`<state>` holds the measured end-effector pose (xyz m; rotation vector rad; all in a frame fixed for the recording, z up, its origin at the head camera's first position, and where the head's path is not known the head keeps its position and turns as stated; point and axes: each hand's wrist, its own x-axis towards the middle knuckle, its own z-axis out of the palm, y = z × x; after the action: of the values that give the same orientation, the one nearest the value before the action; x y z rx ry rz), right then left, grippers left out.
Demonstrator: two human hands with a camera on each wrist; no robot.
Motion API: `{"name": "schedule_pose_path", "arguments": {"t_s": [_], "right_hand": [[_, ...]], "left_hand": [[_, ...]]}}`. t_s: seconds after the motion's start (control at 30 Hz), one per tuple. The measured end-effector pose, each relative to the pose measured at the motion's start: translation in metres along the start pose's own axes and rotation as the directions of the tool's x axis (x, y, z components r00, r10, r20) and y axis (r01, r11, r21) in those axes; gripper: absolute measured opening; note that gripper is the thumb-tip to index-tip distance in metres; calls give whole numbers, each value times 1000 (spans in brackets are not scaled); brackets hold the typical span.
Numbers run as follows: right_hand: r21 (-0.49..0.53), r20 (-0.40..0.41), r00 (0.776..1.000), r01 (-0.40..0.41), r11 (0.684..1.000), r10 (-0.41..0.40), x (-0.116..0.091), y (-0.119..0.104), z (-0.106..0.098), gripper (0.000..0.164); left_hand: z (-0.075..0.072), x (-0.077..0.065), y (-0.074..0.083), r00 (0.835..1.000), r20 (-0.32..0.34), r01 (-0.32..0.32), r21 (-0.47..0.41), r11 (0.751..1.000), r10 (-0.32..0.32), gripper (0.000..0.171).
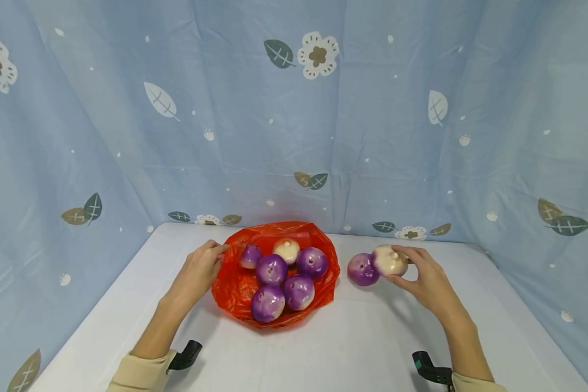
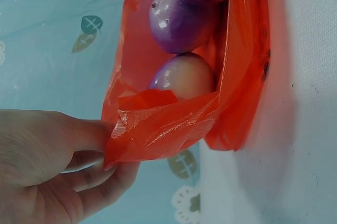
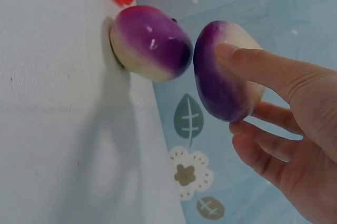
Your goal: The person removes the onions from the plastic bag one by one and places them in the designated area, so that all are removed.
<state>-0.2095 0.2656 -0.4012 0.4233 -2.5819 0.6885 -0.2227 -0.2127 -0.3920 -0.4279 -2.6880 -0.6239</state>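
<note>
My left hand [image 1: 198,275] pinches the left edge of a red plastic bag [image 1: 237,283], which lies spread open on the table. In the left wrist view, the bag's folded rim [image 2: 163,129] sits between thumb and fingers. Inside are several purple-and-white turnips [image 1: 299,292], one of them showing its pale side [image 1: 286,251] up. To the right of the bag, my right hand [image 1: 428,277] grips another turnip [image 1: 389,261] between thumb and fingers, held above the table. Beside it, a purple turnip [image 3: 150,44] rests on the tabletop.
A white table [image 1: 323,354] carries everything. Behind it and along both sides hangs a light blue curtain [image 1: 255,136] printed with leaves and flowers. Black camera mounts [image 1: 186,355] are strapped to both wrists, low over the table.
</note>
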Motion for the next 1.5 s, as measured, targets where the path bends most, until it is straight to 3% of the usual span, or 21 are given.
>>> {"name": "schedule_pose_path", "arguments": {"t_s": [0.23, 0.43, 0.83, 1.5], "right_hand": [[3, 12, 999, -36, 999, 36, -3, 8, -3, 68], [-16, 55, 995, -88, 996, 88, -3, 15, -4, 69], [-19, 79, 991, -103, 994, 104, -7, 31, -4, 66], [-43, 197, 954, -222, 974, 226, -12, 37, 8, 69]], "left_hand": [[0, -2, -2, 1000, 2, 12, 7, 1000, -12, 33], [1, -1, -3, 1000, -23, -16, 9, 1000, 16, 31], [1, 1, -2, 1000, -20, -8, 12, 1000, 8, 33], [2, 0, -2, 1000, -25, -18, 4, 1000, 18, 33]]}}
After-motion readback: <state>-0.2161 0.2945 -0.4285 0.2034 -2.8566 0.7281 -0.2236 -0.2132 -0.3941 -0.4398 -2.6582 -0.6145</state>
